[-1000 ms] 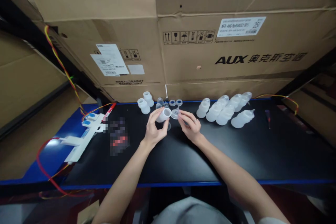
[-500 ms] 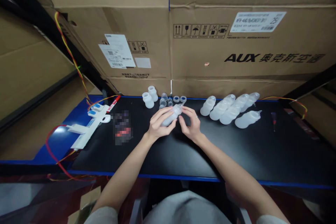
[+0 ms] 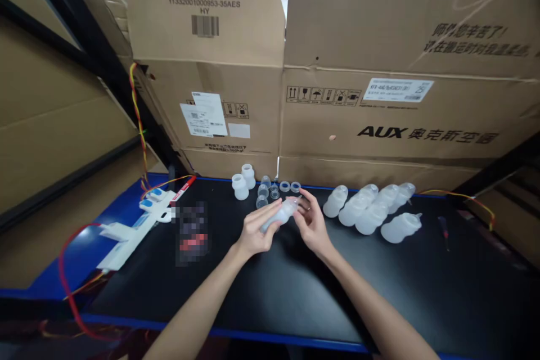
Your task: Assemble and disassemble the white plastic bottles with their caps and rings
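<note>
Cardboard [image 3: 211,81] stands behind the black table [image 3: 337,298]. More bottles [image 3: 354,212] sit at right. The left hand [image 3: 255,233] grips a tilted bottle [image 3: 282,216] above the table; the right hand [image 3: 311,220] curls at its top, whether pinching I can't quite tell. Rings [image 3: 284,189] lie beyond.

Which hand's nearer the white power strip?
Left. The left hand, holding a bottle, is right of the strip; the right hand is farther right, by the bottle's top.
</note>
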Motion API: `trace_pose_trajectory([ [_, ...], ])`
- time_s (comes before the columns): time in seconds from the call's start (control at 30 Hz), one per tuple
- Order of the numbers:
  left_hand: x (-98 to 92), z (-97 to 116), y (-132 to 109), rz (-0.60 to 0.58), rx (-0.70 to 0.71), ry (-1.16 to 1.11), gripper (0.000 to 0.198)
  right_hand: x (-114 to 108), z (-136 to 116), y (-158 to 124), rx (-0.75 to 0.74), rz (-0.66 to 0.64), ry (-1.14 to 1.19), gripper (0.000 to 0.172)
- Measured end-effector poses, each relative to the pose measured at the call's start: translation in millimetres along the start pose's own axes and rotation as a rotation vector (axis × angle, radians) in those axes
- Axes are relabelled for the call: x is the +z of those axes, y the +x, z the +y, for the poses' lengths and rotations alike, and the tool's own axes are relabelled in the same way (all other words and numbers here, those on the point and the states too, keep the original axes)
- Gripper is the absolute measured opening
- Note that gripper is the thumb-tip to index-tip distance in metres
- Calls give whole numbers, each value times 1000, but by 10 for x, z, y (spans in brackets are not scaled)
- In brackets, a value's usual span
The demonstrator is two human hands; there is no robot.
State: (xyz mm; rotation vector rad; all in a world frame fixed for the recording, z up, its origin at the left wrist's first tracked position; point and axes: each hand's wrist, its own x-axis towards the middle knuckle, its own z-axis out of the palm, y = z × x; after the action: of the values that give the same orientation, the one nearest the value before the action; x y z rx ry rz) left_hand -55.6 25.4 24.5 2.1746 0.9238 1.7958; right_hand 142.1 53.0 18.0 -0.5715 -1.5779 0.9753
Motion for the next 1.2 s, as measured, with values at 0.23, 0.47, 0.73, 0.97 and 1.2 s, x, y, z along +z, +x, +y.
trace_pose_trajectory([
  [0.23, 103, 17, -17, 68, -640, -585, 38, -152, -258, 131, 23, -144, -11, 56],
  [0.47, 112, 65, -1, 119, -916, -963, 37, -131, -499, 173, 43, -210, 12, 64],
  [0.73, -9, 136, 143, 252, -606, -649, 24, -113, -814, 45, 23, -90, -343, 46],
  [0.97, 219, 294, 49, 269, -733, -592, 28, -18, -902, -273, 37, 125, -449, 37],
  [1.2, 303, 339, 66, 492, -826, -385, 49, -154, -779, -549, 61, 122, -337, 46],
])
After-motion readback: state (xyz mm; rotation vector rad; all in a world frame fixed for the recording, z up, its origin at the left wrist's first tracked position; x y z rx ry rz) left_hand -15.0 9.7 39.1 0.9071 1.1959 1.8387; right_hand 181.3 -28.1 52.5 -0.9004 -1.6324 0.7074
